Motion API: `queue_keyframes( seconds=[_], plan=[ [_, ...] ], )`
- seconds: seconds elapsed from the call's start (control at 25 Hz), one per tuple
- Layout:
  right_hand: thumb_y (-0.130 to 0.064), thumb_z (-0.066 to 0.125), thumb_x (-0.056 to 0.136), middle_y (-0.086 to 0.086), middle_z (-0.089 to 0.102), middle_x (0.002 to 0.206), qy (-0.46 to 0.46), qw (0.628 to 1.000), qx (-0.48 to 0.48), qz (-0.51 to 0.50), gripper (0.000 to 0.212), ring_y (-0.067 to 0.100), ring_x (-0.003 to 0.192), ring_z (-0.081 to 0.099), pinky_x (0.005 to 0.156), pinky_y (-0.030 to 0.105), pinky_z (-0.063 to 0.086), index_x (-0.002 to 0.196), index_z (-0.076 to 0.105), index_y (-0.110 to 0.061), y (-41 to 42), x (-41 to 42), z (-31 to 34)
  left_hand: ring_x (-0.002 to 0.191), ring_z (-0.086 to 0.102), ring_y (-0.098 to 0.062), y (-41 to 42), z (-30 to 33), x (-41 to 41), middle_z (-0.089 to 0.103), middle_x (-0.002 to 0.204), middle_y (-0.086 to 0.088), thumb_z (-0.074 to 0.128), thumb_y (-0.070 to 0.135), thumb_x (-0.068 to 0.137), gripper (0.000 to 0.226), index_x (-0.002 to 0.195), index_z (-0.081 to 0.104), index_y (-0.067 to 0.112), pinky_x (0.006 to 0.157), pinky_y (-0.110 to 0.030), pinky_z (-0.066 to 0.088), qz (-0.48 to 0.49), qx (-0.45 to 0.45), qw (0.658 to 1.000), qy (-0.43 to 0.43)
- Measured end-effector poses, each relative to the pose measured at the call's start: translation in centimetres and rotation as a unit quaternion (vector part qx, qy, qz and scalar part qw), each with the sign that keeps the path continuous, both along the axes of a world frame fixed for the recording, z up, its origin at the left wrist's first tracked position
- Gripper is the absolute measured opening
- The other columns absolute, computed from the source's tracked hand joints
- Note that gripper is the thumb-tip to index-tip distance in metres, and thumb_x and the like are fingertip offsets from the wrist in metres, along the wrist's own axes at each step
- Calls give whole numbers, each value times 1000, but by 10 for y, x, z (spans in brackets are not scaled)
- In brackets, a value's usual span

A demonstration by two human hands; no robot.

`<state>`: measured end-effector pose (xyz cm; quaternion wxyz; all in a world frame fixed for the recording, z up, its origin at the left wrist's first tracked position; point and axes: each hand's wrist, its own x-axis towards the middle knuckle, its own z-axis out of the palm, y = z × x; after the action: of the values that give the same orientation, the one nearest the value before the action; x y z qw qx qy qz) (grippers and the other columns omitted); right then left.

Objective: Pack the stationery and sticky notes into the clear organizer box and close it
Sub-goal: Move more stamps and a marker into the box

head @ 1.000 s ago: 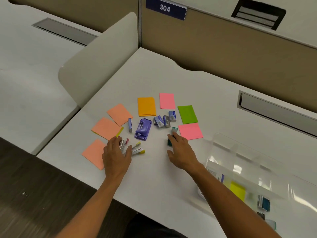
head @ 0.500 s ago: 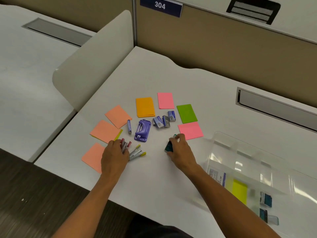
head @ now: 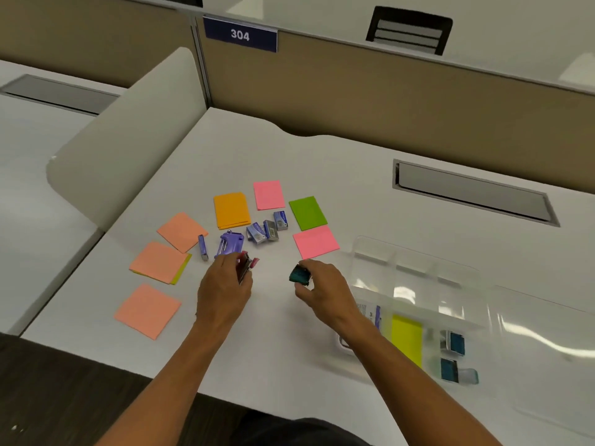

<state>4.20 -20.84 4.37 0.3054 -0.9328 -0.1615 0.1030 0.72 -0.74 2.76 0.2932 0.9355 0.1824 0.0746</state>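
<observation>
A clear organizer box (head: 415, 284) sits open on the right side of a white tabletop (head: 289, 149), its lid tipped back. Inside lie a yellow sticky pad (head: 406, 341) and two small teal boxes (head: 452, 355).

Just left of the box, the right hand (head: 325, 288) is lifted slightly above the surface, fingers curled around a small teal box (head: 300, 274) pinched between thumb and fingertips. The left hand (head: 223, 289) is beside it, fingers closed around a bundle of small staplers (head: 245, 268) with a pink end sticking out.

Beyond the hands, loose items remain on the tabletop: a purple hole punch (head: 229, 246), a slim purple piece (head: 203, 247) to its left, and a cluster of small staple boxes (head: 267, 228). Sticky pads fan out around them: three peach pads (head: 161, 262) on the left, one with a yellow edge showing beneath, then an orange pad (head: 231, 210), a pink pad (head: 269, 194), a green pad (head: 308, 213) and a second pink pad (head: 316, 241) nearest the box.

Much of the packing appears undone. The bundle in the left hand looks loosely gathered, so a piece could slip out in transit. The box's transparent walls and dividers are hard to see, so a carried item could catch the rim or land in the wrong compartment. Overfilled pads could stop the lid from closing.
</observation>
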Motion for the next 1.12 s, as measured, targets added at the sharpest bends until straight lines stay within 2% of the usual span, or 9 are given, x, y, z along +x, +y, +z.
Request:
queue_keyframes(
  seconds=[0.2, 0.32, 0.44, 0.6, 0.68, 0.84, 0.92, 1.12],
  plan=[
    [-20, 67, 88, 3, 62, 127, -28, 998, 50, -20, 40, 22, 109, 53, 95, 39, 50, 128, 59, -17, -47, -18, 15, 100, 63, -21, -59, 16, 24, 63, 115, -4, 66, 27, 89, 41, 127, 57, 17, 82, -34, 55, -83, -17, 996, -25],
    [-19, 68, 87, -2, 60, 129, -51, 995, 74, -51, 42, 21, 112, 51, 97, 38, 49, 128, 59, -18, -87, -33, 18, 93, 63, -18, -98, 23, 39, 63, 110, 0, 66, 34, 88, 40, 125, 58, 21, 80, -32, 54, -134, -14, 991, -17],
    [-21, 68, 89, -6, 53, 135, -54, 990, 72, -109, 44, 14, 121, 46, 106, 26, 41, 131, 57, -21, -129, -55, 16, 89, 62, -18, -132, 29, 50, 63, 107, 2, 65, 37, 86, 37, 120, 61, 24, 77, -34, 53, -190, -1, 982, -14],
    [-20, 72, 86, -13, 51, 130, -33, 965, 109, -235, 46, 12, 120, 50, 104, 32, 47, 130, 59, -22, -186, -85, 7, 91, 59, -18, -169, 34, 65, 61, 106, 1, 64, 33, 86, 35, 119, 61, 21, 75, -29, 47, -244, 6, 970, 5],
    [-19, 73, 86, -9, 54, 131, -25, 951, 116, -285, 46, 12, 119, 52, 103, 30, 48, 130, 59, -21, -213, -95, 4, 89, 59, -20, -185, 34, 75, 61, 102, 0, 63, 32, 87, 30, 114, 62, 19, 74, -33, 49, -266, 26, 963, 20],
    [-20, 72, 87, -5, 54, 131, -7, 945, 61, -322, 46, 8, 116, 48, 94, 12, 39, 131, 58, -20, -248, -109, -3, 77, 58, -22, -212, 28, 92, 55, 88, -1, 61, 31, 86, 16, 93, 61, 17, 60, -31, 39, -310, 101, 943, 64],
    [-20, 71, 88, -4, 52, 133, 10, 944, 32, -327, 47, 10, 120, 44, 96, 14, 39, 133, 57, -19, -254, -112, -9, 70, 53, -21, -222, 24, 96, 50, 84, -1, 60, 30, 86, 15, 87, 58, 14, 58, -30, 36, -319, 132, 935, 79],
    [-23, 68, 89, -4, 49, 135, 30, 947, -29, -319, 47, 13, 124, 43, 97, 29, 48, 134, 54, -21, -255, -112, -20, 65, 47, -22, -232, 11, 106, 49, 82, -5, 60, 17, 84, 12, 91, 58, 8, 54, -27, 33, -323, 201, 916, 126]
  ],
)
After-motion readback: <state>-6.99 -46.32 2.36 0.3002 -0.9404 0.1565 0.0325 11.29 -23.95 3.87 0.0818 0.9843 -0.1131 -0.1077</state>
